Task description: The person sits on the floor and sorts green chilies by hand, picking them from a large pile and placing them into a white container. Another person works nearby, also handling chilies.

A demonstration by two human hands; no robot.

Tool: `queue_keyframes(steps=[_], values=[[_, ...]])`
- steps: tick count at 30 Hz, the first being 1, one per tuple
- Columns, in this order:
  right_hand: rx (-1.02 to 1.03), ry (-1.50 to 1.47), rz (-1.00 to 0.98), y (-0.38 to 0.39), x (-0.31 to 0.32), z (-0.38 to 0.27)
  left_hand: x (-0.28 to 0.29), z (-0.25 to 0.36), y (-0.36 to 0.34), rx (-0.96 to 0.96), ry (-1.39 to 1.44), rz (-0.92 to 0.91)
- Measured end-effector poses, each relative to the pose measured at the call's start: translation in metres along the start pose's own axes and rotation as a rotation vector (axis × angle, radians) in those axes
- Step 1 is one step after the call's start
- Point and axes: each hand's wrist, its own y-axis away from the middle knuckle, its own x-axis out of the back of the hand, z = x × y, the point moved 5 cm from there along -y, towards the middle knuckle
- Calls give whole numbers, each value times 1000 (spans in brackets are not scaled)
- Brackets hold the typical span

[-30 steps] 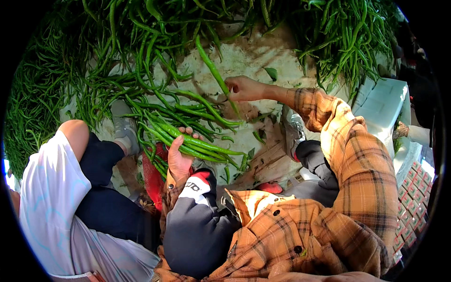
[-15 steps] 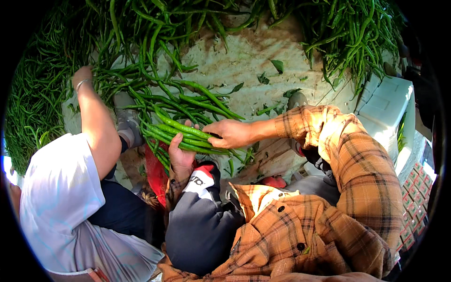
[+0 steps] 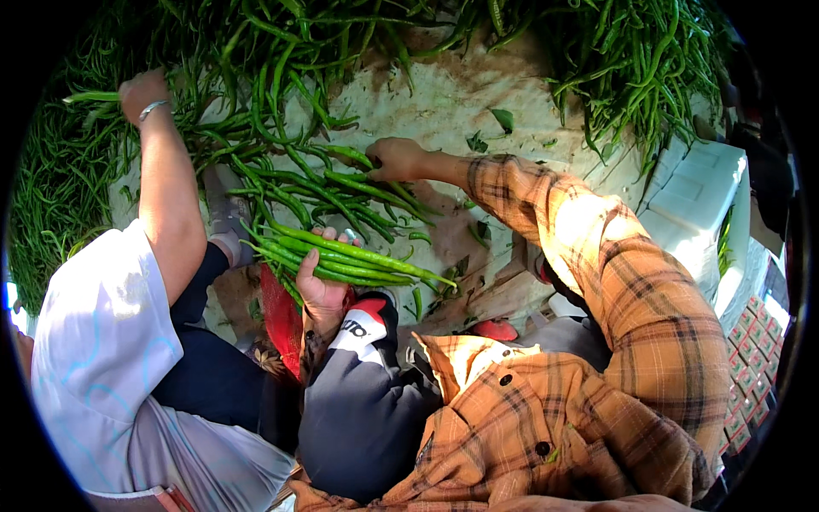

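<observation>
My left hand (image 3: 319, 288) is closed around a bunch of long green chili peppers (image 3: 341, 258), which lies across its palm, tips and stems sticking out at both sides. Farther out, my right hand (image 3: 396, 160) reaches over a loose heap of chili peppers (image 3: 328, 194) on the sheet. Its fingers are pinched at the end of a single green chili pepper (image 3: 348, 154); the fingertips are partly hidden. My right arm is stretched forward in a brown plaid sleeve.
At the left, a co-worker's hand (image 3: 145, 96) grips a pale green pepper among a big pile (image 3: 60, 179). Another pile (image 3: 644, 64) lies far right on the pale sheet (image 3: 452, 98). A white foam box (image 3: 695, 183) stands right; a red bag (image 3: 281, 320) lies near my left arm.
My right hand has left the bunch and moved forward to the heap. My left hand keeps the bunch, slightly lower. The co-worker's hand has moved farther away, now with a pepper showing.
</observation>
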Motion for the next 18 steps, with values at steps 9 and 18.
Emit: queue_keyframes(steps=[9, 18], values=[[-238, -1338, -493, 11, 21, 11, 22, -5, 0, 66, 23, 88], [-180, -1566, -612, 23, 0, -31, 23, -8, -7, 59, -23, 148]])
